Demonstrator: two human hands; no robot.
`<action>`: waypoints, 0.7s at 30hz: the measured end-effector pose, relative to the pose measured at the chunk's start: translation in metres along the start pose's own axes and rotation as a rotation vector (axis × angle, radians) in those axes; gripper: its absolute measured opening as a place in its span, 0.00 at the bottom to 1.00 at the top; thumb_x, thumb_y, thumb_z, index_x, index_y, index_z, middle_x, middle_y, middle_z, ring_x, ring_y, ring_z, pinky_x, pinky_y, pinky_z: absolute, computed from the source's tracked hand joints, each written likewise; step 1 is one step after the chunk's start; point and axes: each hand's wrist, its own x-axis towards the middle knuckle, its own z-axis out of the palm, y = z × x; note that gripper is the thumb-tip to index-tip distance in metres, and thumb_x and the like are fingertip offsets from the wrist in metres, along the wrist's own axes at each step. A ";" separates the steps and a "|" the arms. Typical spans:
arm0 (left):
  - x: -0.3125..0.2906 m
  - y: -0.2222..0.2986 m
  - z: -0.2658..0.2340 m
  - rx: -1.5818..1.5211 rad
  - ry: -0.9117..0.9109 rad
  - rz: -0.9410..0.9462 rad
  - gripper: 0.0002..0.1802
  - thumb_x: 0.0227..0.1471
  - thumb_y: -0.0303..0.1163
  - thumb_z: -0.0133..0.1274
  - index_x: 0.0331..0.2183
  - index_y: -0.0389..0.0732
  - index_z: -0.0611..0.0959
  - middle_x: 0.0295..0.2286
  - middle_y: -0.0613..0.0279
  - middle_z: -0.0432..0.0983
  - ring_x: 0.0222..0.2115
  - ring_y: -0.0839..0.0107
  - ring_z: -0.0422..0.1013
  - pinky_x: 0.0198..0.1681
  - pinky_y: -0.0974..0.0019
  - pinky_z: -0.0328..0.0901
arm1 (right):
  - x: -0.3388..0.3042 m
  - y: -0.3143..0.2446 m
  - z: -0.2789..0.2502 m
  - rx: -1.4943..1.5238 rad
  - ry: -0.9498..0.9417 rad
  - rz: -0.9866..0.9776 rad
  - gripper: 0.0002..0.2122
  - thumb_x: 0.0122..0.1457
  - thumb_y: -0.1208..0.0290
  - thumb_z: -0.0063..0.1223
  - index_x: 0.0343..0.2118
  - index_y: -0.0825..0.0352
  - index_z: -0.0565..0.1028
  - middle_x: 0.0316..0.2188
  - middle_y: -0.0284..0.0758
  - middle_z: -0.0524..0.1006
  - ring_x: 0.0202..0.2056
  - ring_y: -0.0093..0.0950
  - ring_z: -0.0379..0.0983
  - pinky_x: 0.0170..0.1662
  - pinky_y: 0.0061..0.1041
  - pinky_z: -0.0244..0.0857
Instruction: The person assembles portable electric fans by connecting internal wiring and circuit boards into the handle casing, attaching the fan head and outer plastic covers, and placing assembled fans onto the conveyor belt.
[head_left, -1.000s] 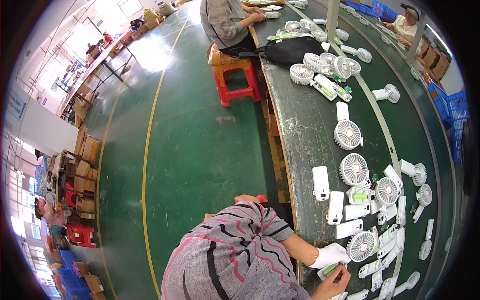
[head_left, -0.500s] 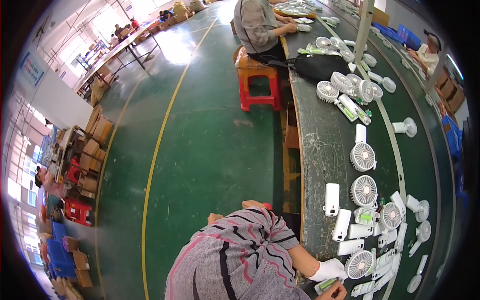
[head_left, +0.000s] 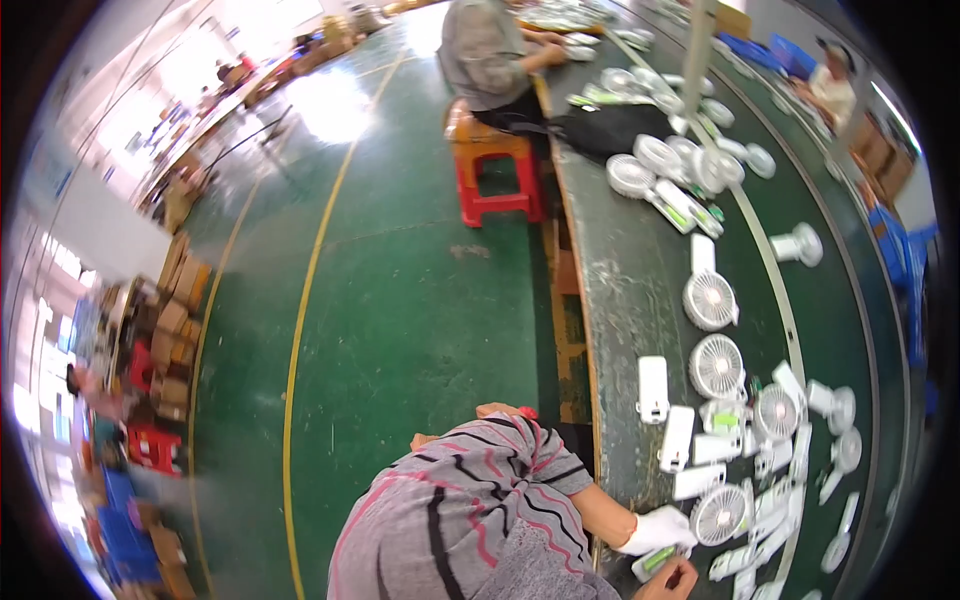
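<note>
Gloved left hand [head_left: 655, 530]: fingers folded over the upper edge of the handle shell [head_left: 641, 571], seemingly gripping it;
Bare right hand [head_left: 677, 578]: fingertips bunched together at the shell's right side; too small to tell what, if anything, they pinch;
Handle shell: low in view, between both hands, over the dark surface [head_left: 625, 300] near its left edge; open side up;
Green battery [head_left: 660, 557]: lying in the open shell, uncovered; piece judged part-built, not yet closed;
Loose white casings [head_left: 653, 388]: several on the surface, ahead of the hands; no battery showing; filled or hollow, cannot tell;
Round fan heads [head_left: 719, 513]: some joined to white handles [head_left: 703, 254]; by look, further along;
Opened unit [head_left: 711, 412]: green cell [head_left: 726, 420] showing, among the fan heads; closing judged left to do here too;
Blue crates [head_left: 888, 240]: far right; contents hidden;
Blue bins [head_left: 120, 490]: lower left, near cardboard boxes [head_left: 168, 548]; insides too blurred to read
</note>
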 end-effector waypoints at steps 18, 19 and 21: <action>0.001 0.037 -0.010 -0.223 -0.026 -0.227 0.12 0.55 0.27 0.48 0.40 0.31 0.75 0.37 0.58 0.75 0.36 0.73 0.71 0.41 0.69 0.66 | 0.030 0.005 0.009 0.234 -0.127 0.507 0.08 0.47 0.79 0.55 0.28 0.68 0.68 0.23 0.34 0.69 0.23 0.27 0.66 0.28 0.25 0.62; 0.001 0.036 -0.012 -0.232 -0.023 -0.222 0.12 0.55 0.27 0.49 0.40 0.31 0.75 0.37 0.58 0.75 0.36 0.73 0.71 0.41 0.69 0.66 | 0.031 0.004 0.007 0.251 -0.144 0.485 0.07 0.47 0.79 0.55 0.28 0.69 0.68 0.24 0.34 0.69 0.24 0.26 0.66 0.28 0.25 0.62; 0.001 0.041 -0.011 -0.211 -0.022 -0.237 0.13 0.54 0.27 0.48 0.41 0.30 0.74 0.38 0.55 0.75 0.37 0.71 0.72 0.42 0.68 0.67 | 0.032 0.002 -0.001 0.333 -0.202 0.516 0.07 0.49 0.79 0.55 0.31 0.70 0.70 0.27 0.34 0.71 0.26 0.24 0.68 0.30 0.21 0.63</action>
